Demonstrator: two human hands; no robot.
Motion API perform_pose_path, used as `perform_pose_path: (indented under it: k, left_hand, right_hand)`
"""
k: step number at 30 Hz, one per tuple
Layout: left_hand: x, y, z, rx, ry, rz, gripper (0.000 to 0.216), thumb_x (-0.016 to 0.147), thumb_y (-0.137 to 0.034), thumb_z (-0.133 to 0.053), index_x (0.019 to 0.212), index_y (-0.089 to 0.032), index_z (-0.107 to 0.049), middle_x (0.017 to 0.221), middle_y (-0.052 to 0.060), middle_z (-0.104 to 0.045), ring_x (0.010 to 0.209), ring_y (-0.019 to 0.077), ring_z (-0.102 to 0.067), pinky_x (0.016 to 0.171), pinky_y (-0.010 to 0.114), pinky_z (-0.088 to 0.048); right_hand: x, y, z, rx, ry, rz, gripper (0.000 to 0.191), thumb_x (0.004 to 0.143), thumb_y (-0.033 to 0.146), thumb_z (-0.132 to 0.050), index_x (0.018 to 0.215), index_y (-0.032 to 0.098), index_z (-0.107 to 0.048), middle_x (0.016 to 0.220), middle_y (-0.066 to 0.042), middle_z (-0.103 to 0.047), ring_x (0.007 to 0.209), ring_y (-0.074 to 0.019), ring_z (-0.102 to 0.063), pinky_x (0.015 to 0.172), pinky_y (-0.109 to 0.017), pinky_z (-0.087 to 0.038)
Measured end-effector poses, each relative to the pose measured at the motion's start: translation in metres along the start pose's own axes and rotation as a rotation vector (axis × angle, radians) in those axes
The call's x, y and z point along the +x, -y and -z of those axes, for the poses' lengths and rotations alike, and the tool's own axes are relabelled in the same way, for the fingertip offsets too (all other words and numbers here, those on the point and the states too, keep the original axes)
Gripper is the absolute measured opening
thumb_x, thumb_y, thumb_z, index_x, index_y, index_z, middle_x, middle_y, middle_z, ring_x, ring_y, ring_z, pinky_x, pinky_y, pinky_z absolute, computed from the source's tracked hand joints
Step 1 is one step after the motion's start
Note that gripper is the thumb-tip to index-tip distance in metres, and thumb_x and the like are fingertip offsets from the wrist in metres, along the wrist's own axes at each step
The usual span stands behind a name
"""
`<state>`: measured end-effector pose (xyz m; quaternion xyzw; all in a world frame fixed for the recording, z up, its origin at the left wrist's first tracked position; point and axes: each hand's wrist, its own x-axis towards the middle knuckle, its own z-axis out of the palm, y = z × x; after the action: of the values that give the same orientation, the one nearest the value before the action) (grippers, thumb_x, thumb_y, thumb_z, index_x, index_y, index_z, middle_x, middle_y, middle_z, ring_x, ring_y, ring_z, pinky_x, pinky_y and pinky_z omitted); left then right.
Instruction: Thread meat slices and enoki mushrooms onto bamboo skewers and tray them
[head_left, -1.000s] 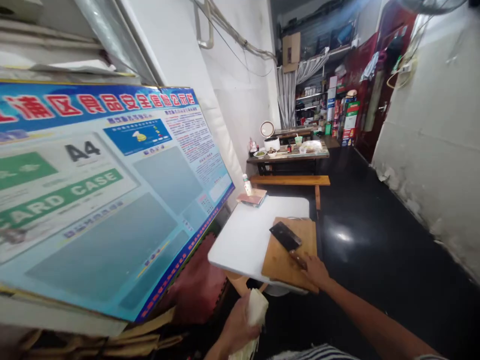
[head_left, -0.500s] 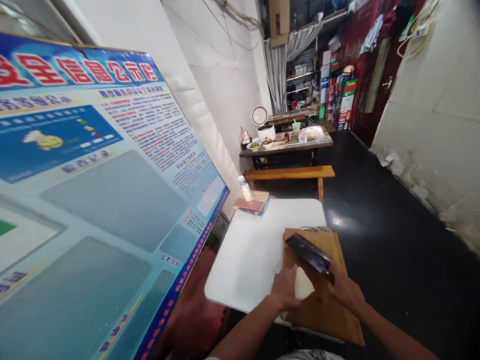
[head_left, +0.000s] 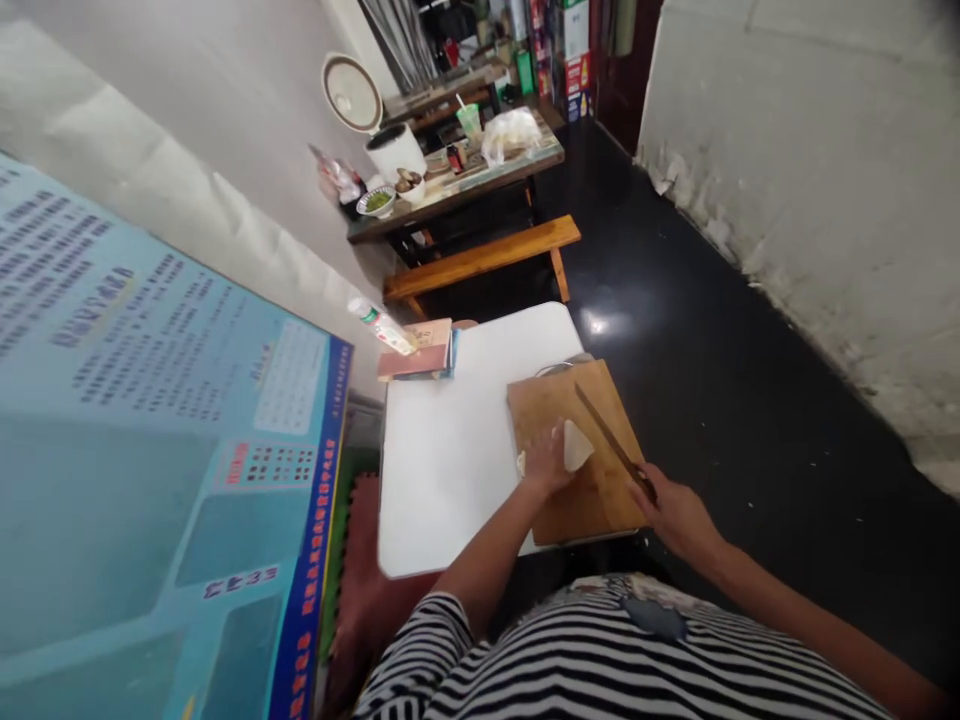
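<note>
My right hand (head_left: pixel 667 505) is wrapped round the handle of a kitchen cleaver (head_left: pixel 606 428). Its blade is seen almost edge-on and slants up and to the left over the wooden cutting board (head_left: pixel 592 510). On the board, my left hand (head_left: pixel 546 460) grips a white wedge-shaped piece of food (head_left: pixel 577 447), whose exact kind I cannot make out. The wedge sticks out to the right of my fingers, apart from the blade. A small pale bit (head_left: pixel 520 463) shows at the left edge of the board, beside my hand.
Under the board stands a white table (head_left: pixel 442 470), with books (head_left: pixel 420 360) and a bottle (head_left: pixel 382 325) at its far left corner. Beyond are a wooden bench (head_left: pixel 487 258) and a table with a rice cooker (head_left: pixel 397 152) and bowls. A large poster board (head_left: pixel 150 420) flanks the left side.
My view has tilted down and turned. The cleaver has rolled from showing its broad face to nearly edge-on. My left hand stays on the white piece.
</note>
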<state>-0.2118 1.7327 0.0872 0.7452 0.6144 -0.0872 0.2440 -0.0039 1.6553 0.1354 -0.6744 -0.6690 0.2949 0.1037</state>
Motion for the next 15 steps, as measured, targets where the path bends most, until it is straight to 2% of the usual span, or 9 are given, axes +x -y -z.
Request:
perform_pose_path:
  k: [2,5,8,10,12,15]
  left_hand:
    - [-0.002,0.005,0.0,-0.005,-0.007,-0.024,0.115,0.065,-0.047,-0.075,0.153,-0.016,-0.007,0.146,0.02,-0.039,0.132,0.038,-0.037,0.112,0.055,-0.017]
    - [-0.004,0.009,-0.002,-0.018,-0.008,-0.04,0.123,0.064,-0.061,-0.071,0.153,-0.012,-0.001,0.153,0.021,-0.028,0.14,0.0381,-0.025,0.116,0.056,-0.005]
    - [-0.005,0.006,-0.007,-0.037,-0.021,0.011,0.121,0.067,-0.065,-0.065,0.152,-0.009,0.0,0.157,0.022,-0.018,0.144,0.0387,-0.016,0.115,0.058,0.003]
    - [-0.004,0.0,-0.01,-0.042,-0.059,0.026,0.117,0.069,-0.062,-0.065,0.152,-0.008,-0.003,0.157,0.023,-0.017,0.145,0.0386,-0.015,0.115,0.058,0.004]
    - [-0.003,-0.007,-0.013,-0.045,-0.098,0.011,0.11,0.072,-0.056,-0.065,0.152,-0.007,-0.008,0.156,0.023,-0.023,0.143,0.0377,-0.02,0.116,0.058,0.002]
    - [-0.001,-0.012,-0.015,-0.061,-0.121,0.013,0.092,0.079,-0.042,-0.062,0.15,-0.009,-0.015,0.151,0.022,-0.034,0.139,0.0348,-0.032,0.115,0.057,-0.009]
  right_hand:
    - [-0.013,0.002,-0.006,-0.013,0.072,0.038,0.038,0.095,0.035,-0.035,0.12,0.018,-0.059,0.086,-0.008,-0.073,0.072,-0.02,-0.069,0.061,-0.025,-0.044]
    - [-0.021,0.004,-0.006,-0.046,0.163,0.062,0.04,0.096,0.033,-0.032,0.124,0.017,-0.056,0.088,-0.008,-0.072,0.073,-0.02,-0.068,0.063,-0.025,-0.044]
    - [-0.02,0.006,0.0,-0.088,0.209,0.06,0.041,0.096,0.032,-0.031,0.125,0.016,-0.056,0.091,-0.01,-0.072,0.076,-0.0209,-0.068,0.065,-0.027,-0.043]
    - [-0.019,0.006,0.002,-0.109,0.216,0.051,0.04,0.096,0.031,-0.032,0.124,0.016,-0.057,0.091,-0.011,-0.073,0.077,-0.0211,-0.068,0.065,-0.026,-0.042]
    - [-0.019,0.005,0.003,-0.114,0.22,0.043,0.039,0.096,0.03,-0.032,0.123,0.016,-0.058,0.089,-0.01,-0.073,0.076,-0.0206,-0.068,0.063,-0.026,-0.041]
    - [-0.019,0.003,0.007,-0.105,0.237,0.027,0.037,0.096,0.03,-0.033,0.119,0.018,-0.059,0.082,-0.008,-0.072,0.07,-0.0191,-0.067,0.059,-0.025,-0.037]
